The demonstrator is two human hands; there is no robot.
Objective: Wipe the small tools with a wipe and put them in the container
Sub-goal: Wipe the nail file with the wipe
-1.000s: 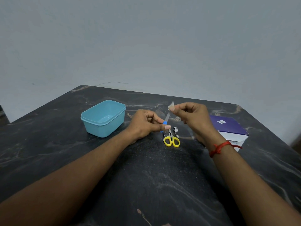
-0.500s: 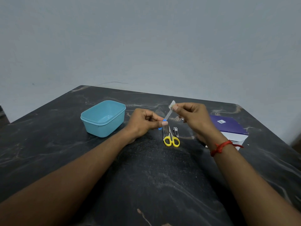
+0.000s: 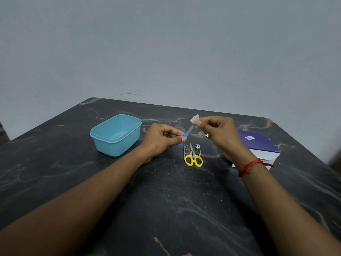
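Toward ten o'clock on the dark counter [image 3: 166,200] sits the blue container [image 3: 118,146]. It is lidless and, as far as we can see into it, holds no tools. Our left hand [image 3: 162,138] pinches the blue handle end of a slim nail file [image 3: 189,130], which is raised off the counter and slants up toward one o'clock. Our right hand [image 3: 219,133] pinches a small white wipe [image 3: 194,118] around the file's far tip. We judge that the wiping of this first tool is in hand, near the end of a stroke. The next move calls for slipping the wipe off the blade and carrying the file toward nine o'clock, over the container's rim. At six o'clock from the file lie yellow-handled scissors [image 3: 193,157] and, just beside them at three o'clock, a nail clipper [image 3: 198,149]. Both are unwiped by our reckoning. Farther toward three o'clock rests a purple box [image 3: 258,143].
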